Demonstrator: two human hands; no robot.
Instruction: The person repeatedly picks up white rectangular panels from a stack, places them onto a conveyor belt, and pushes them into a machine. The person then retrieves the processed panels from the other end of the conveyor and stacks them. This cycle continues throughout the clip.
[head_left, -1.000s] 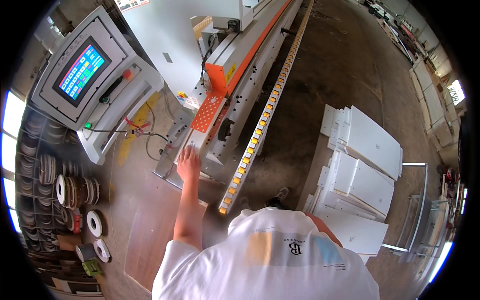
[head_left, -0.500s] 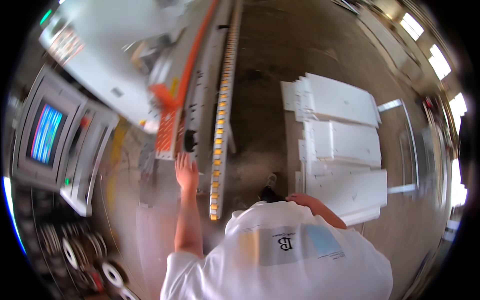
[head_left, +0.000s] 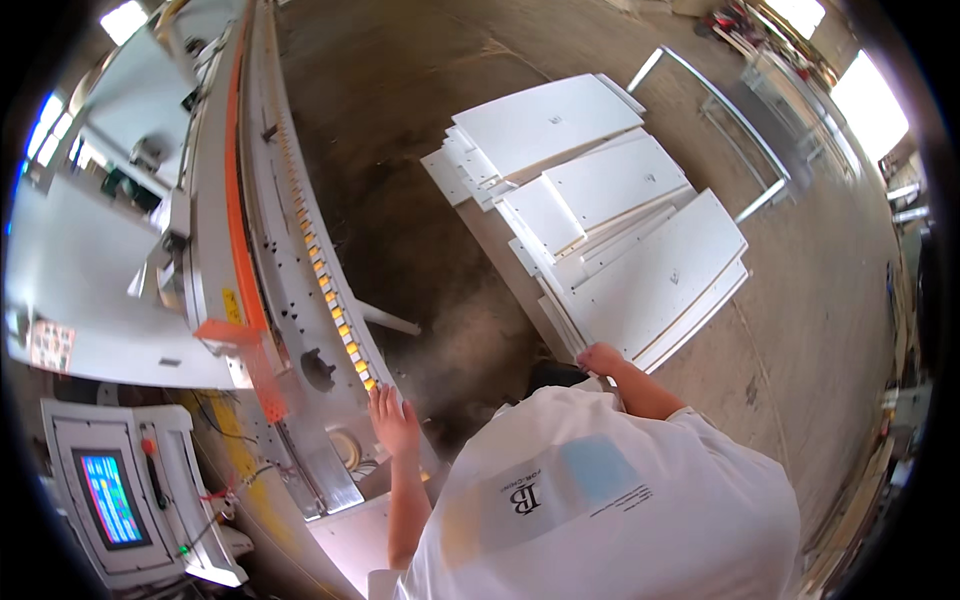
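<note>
My left hand [head_left: 393, 420] reaches to the near end of the roller rail [head_left: 350, 345], a long strip with yellow rollers along the machine's side. Its fingers are stretched out, holding nothing, with the tips by the last roller. To the right, my right hand [head_left: 603, 359] is at the near corner of a white panel [head_left: 665, 275] on top of the nearest stack. Its fingers curl at the panel's edge, and the fingertips are partly hidden.
More white panels [head_left: 550, 120] lie stacked farther off, some with small holes. An orange guard strip [head_left: 243, 200] runs along the machine. A control console [head_left: 110, 500] with a lit screen stands at left. A metal frame [head_left: 715, 115] stands beyond the stacks.
My view has turned, bringing the stacks nearer the middle. My left hand has gone from beside the orange guard to the roller rail's end. My right hand has come to the panel's corner.
</note>
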